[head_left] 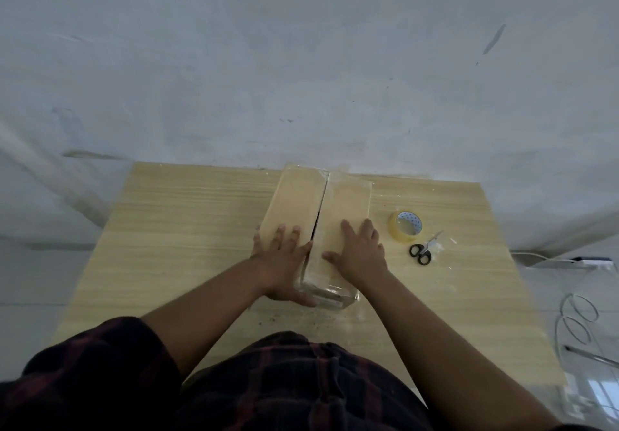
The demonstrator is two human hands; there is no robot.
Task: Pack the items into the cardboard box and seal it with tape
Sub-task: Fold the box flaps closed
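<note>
Left hand (283, 256) and right hand (360, 249) flat on cardboard box (301, 196), contents hidden

wooden table (187, 229) | scuffed grey wall (301, 62) | white cables (576, 316) coiled on floor

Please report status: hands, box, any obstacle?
Hands open: left hand, right hand flat on flaps. Seam of cardboard box shows gap. Right of it: tape roll, scissors; nothing blocking.
</note>
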